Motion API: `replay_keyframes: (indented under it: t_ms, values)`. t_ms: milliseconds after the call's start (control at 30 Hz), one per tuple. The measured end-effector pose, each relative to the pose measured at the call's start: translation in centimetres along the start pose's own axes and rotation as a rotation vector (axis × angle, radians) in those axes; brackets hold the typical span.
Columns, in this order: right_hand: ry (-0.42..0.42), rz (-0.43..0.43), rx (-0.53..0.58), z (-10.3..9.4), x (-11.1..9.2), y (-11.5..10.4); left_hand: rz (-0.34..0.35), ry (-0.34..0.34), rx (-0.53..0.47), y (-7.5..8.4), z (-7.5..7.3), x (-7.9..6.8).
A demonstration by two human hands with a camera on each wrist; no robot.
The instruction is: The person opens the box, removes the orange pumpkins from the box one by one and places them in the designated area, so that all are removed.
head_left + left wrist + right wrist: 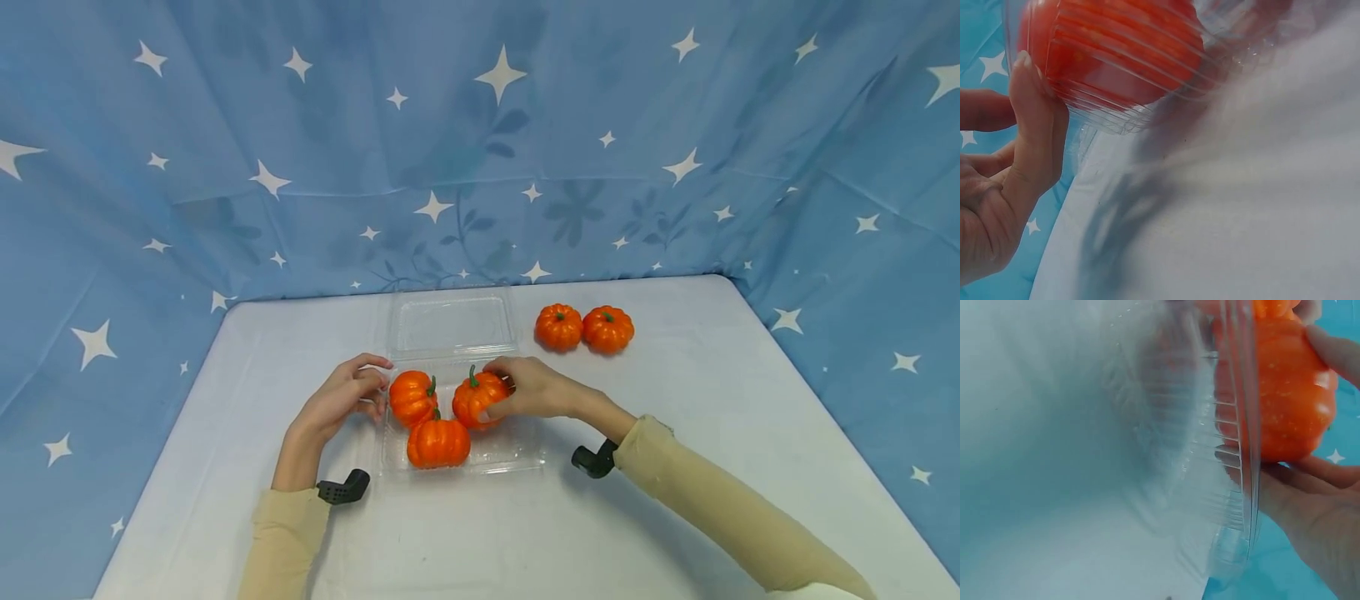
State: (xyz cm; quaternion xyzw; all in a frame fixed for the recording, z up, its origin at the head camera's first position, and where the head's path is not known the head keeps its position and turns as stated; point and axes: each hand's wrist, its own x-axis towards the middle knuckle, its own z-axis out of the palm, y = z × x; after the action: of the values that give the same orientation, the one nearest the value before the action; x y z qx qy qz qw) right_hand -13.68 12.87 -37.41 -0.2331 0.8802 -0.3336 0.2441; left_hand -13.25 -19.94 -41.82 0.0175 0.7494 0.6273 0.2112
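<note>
A clear plastic container with ribbed walls lies with its hinged lid folded back behind it. Two small orange pumpkins sit in its left part: one at the back left, another at the front. My right hand holds a third pumpkin over the container's right part, fingers and thumb round its sides; the right wrist view shows this pumpkin above the ribbed wall. My left hand is at the container's left side, a fingertip against the wall, fingers loosely bent.
Two more orange pumpkins stand side by side on the white tabletop, behind and right of the container. A blue curtain with white stars rises behind and beside the table.
</note>
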Motion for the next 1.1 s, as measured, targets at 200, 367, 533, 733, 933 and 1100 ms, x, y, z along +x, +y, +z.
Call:
replay_keyframes:
  t_ms: [200, 367, 533, 733, 933, 1100]
  values:
    - [0.082, -0.102, 0.035, 0.2, -1.0, 0.6, -0.006, -0.004, -0.016, -0.2, 0.0, -0.2]
    - [0.143, -0.132, 0.106, 0.4, -1.8, 1.1, -0.003, 0.000, -0.032, -0.4, 0.1, -0.2]
    - [0.227, -0.178, 0.138, 0.4, -2.4, 1.8, 0.005, -0.001, -0.034, -0.3, 0.1, -0.1]
    - [0.333, -0.259, 0.137, 0.4, -3.1, 2.4, 0.011, -0.003, -0.023, -0.3, 0.0, 0.0]
    - [0.437, -0.279, 0.135, 0.2, -3.8, 3.4, 0.012, -0.014, -0.020, -0.3, 0.0, -0.1]
    - [0.548, -0.284, 0.149, 0.0, -4.3, 4.4, 0.011, -0.010, -0.024, -0.3, 0.0, -0.1]
